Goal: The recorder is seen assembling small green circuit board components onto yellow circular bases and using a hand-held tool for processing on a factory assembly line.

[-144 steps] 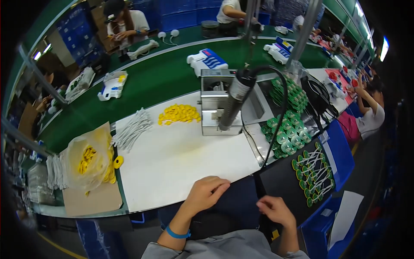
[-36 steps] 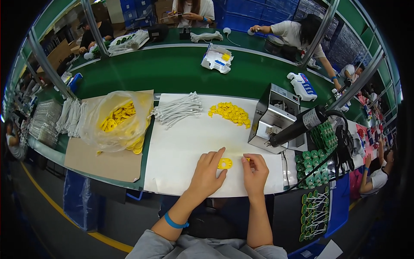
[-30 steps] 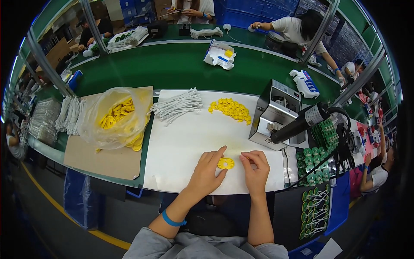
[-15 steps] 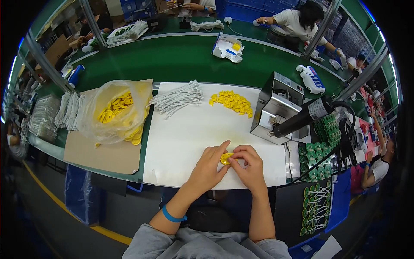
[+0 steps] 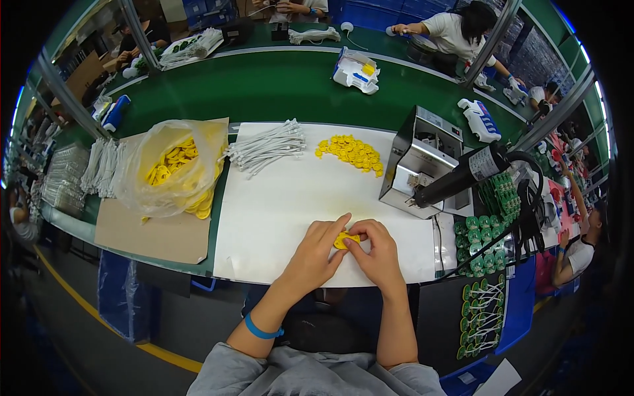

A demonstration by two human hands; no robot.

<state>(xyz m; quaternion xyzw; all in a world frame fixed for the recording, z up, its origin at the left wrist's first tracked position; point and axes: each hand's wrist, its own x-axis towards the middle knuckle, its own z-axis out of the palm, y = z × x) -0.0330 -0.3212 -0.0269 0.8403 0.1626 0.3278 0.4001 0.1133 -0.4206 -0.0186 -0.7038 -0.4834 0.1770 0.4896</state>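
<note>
Over the front of the white work sheet (image 5: 264, 224), both my hands meet at a small round yellow plastic piece (image 5: 344, 240). My left hand (image 5: 316, 254) grips its left side, with the index finger stretched past it. Thumb and fingers of my right hand (image 5: 375, 254) pinch it from the right. The fingers cover part of the piece. Farther off on the sheet lies a loose heap of similar yellow pieces (image 5: 350, 153). To its left is a bundle of white cables (image 5: 267, 146).
A plastic bag (image 5: 139, 191) of yellow pieces rests on cardboard (image 5: 152, 237) at left. On the right stand a metal machine (image 5: 422, 158), a black cylindrical tool (image 5: 449, 187) and green circuit boards (image 5: 482, 241). Wired green boards (image 5: 481, 317) lie below. Behind runs a green conveyor (image 5: 264, 86) carrying white-blue housings (image 5: 356, 71).
The yellow piece has been turned a little between my fingers, and both hands stay close together on it. A white-blue housing on the conveyor has shifted slightly right.
</note>
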